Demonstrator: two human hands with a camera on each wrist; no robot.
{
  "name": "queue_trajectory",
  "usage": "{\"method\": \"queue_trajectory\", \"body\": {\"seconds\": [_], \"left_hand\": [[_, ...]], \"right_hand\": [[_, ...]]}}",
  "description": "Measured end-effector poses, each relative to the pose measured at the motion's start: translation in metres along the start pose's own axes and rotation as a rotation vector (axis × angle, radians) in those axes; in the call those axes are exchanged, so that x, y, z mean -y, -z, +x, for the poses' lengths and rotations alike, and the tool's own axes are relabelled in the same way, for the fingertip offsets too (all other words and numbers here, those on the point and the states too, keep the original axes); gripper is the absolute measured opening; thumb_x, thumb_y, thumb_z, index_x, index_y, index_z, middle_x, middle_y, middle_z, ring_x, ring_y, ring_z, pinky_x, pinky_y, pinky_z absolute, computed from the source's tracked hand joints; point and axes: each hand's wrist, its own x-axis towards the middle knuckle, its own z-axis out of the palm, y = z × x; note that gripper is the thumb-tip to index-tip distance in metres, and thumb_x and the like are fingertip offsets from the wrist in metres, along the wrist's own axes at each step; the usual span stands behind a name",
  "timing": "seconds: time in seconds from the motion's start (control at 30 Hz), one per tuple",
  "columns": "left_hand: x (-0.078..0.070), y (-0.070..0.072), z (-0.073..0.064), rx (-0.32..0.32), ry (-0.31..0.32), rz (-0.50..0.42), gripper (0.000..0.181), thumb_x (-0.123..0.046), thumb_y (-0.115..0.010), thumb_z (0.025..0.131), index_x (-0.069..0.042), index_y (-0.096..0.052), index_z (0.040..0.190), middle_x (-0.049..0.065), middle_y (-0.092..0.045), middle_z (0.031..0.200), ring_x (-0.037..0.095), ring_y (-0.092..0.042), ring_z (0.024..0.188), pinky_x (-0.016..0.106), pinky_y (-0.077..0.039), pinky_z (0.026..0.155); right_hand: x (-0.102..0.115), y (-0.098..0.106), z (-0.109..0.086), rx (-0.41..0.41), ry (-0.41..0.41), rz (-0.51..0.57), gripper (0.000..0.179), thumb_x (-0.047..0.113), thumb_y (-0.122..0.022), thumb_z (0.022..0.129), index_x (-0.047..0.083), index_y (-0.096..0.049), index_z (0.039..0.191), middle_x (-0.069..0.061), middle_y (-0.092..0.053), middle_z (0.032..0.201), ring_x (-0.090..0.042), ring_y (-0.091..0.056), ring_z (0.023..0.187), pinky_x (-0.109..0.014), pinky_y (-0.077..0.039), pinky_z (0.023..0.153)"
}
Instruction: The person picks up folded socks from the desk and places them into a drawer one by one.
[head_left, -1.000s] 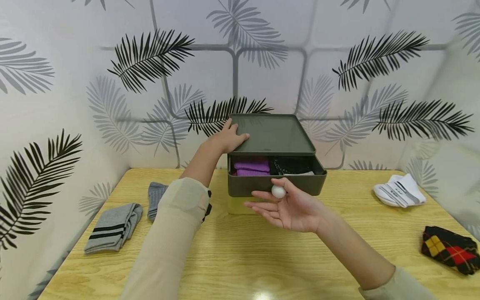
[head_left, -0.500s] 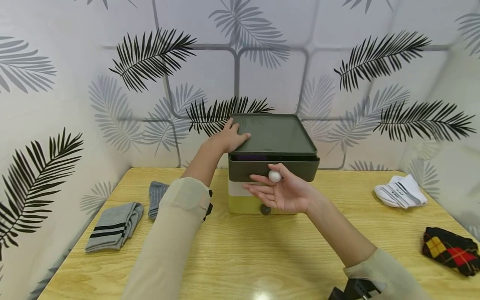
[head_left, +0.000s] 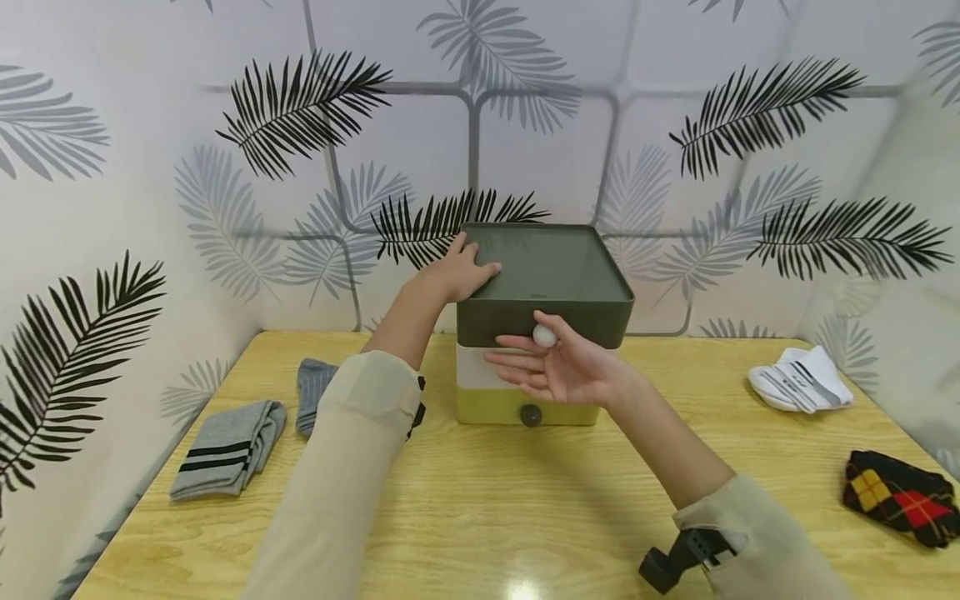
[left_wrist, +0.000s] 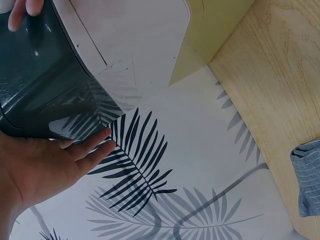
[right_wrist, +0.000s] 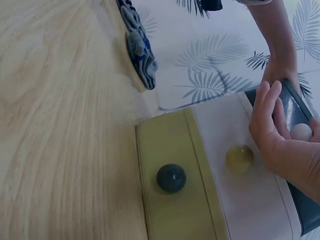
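Note:
A stacked drawer box stands at the back of the table, with a dark green top (head_left: 555, 258), a dark green upper drawer (head_left: 487, 321), a white middle drawer (head_left: 471, 367) and a yellow lower drawer (head_left: 480, 407). My left hand (head_left: 456, 273) rests on the top's left edge, thumb on the surface, fingers along the side. My right hand (head_left: 573, 371), palm up, presses extended fingers against the upper drawer's front. The white round knob (head_left: 545, 335) shows between its thumb and index finger. That drawer is closed flush, so its contents are hidden.
On the left lie a folded grey sock pair (head_left: 225, 454) with black stripes and a blue-grey sock pair (head_left: 313, 392), partly behind my sleeve. Folded white socks (head_left: 802, 383) and a dark argyle pair (head_left: 900, 500) lie at right. A leaf-patterned wall (head_left: 540, 125) stands close behind the box.
The upper drawer has slid back from partly out, showing purple and black items, to closed. My right hand moved inward with it. My left hand stayed on the top.

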Motion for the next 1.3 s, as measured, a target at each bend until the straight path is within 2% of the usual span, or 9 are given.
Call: {"method": "queue_trajectory", "body": {"seconds": [0.1,0.2,0.33,0.43,0.53,0.63,0.9,1.07,1.3], "left_hand": [[-0.001,0.001,-0.001,0.004,-0.003,0.002,0.068,-0.051,-0.029,0.097,-0.013,-0.008,0.149,0.003,0.012,0.152,0.028,-0.007,0.137,0.047,-0.017,0.106],[-0.001,0.002,-0.002,0.003,-0.004,0.014,0.068,-0.051,-0.028,0.097,-0.013,-0.008,0.149,0.003,0.012,0.152,0.029,-0.008,0.137,0.047,-0.018,0.106],[0.0,0.004,-0.003,-0.005,-0.004,0.028,0.067,-0.051,-0.028,0.097,-0.013,-0.008,0.149,0.003,0.012,0.152,0.029,-0.01,0.137,0.047,-0.02,0.105],[0.0,0.004,-0.003,-0.001,-0.006,0.028,0.067,-0.051,-0.028,0.097,-0.013,-0.008,0.149,0.003,0.012,0.152,0.03,-0.011,0.136,0.047,-0.021,0.105],[0.001,0.003,-0.003,0.007,-0.008,0.026,0.067,-0.051,-0.028,0.097,-0.013,-0.008,0.149,0.004,0.012,0.152,0.03,-0.01,0.137,0.047,-0.021,0.105],[0.001,0.002,-0.002,0.011,-0.008,0.022,0.067,-0.051,-0.028,0.097,-0.012,-0.008,0.149,0.004,0.013,0.152,0.029,-0.009,0.137,0.047,-0.021,0.105],[0.002,-0.001,0.0,0.002,-0.008,0.021,0.067,-0.051,-0.028,0.097,-0.013,-0.009,0.149,0.003,0.011,0.152,0.03,-0.012,0.136,0.047,-0.022,0.104],[0.0,0.001,0.0,-0.002,-0.012,0.022,0.067,-0.051,-0.028,0.097,-0.012,-0.01,0.149,0.004,0.011,0.152,0.03,-0.011,0.136,0.047,-0.021,0.105],[0.0,0.003,-0.002,0.002,-0.013,0.015,0.067,-0.05,-0.028,0.097,-0.012,-0.01,0.149,0.004,0.011,0.152,0.031,-0.011,0.136,0.048,-0.02,0.105]], "right_hand": [[-0.009,0.004,-0.003,0.014,-0.016,-0.16,0.065,0.051,-0.033,0.097,0.006,-0.029,0.143,-0.009,-0.048,0.131,-0.028,-0.036,0.126,-0.028,-0.049,0.077],[-0.024,0.009,-0.004,0.018,-0.077,-0.239,0.061,0.05,-0.031,0.098,0.002,-0.041,0.134,-0.01,-0.052,0.126,-0.024,-0.05,0.112,-0.028,-0.05,0.076],[-0.039,0.02,0.0,0.001,-0.162,-0.209,0.068,0.051,-0.03,0.097,-0.003,-0.032,0.137,-0.008,-0.058,0.118,-0.018,-0.059,0.098,-0.028,-0.049,0.08],[-0.042,0.028,0.004,-0.052,-0.142,-0.11,0.069,0.05,-0.035,0.096,-0.002,-0.026,0.14,-0.007,-0.059,0.117,-0.017,-0.06,0.096,-0.027,-0.049,0.08],[-0.04,0.032,0.007,-0.09,-0.088,-0.006,0.055,0.043,-0.04,0.096,0.002,-0.04,0.132,-0.007,-0.06,0.116,-0.017,-0.061,0.095,-0.026,-0.049,0.079],[-0.038,0.033,0.009,-0.083,-0.072,0.035,0.043,0.036,-0.039,0.097,0.004,-0.053,0.122,-0.008,-0.06,0.116,-0.018,-0.061,0.095,-0.025,-0.049,0.08],[-0.044,0.027,0.001,-0.086,-0.077,-0.052,0.041,0.036,-0.037,0.097,0.005,-0.059,0.115,-0.007,-0.06,0.117,-0.019,-0.06,0.098,-0.027,-0.048,0.082],[-0.053,0.019,-0.009,-0.117,-0.076,-0.113,0.043,0.037,-0.039,0.096,0.005,-0.056,0.118,-0.006,-0.06,0.117,-0.021,-0.057,0.103,-0.029,-0.048,0.083],[-0.069,0.008,-0.025,-0.115,-0.072,-0.163,0.041,0.039,-0.039,0.095,0.007,-0.06,0.111,-0.006,-0.06,0.116,-0.023,-0.056,0.106,-0.03,-0.048,0.082]]}}
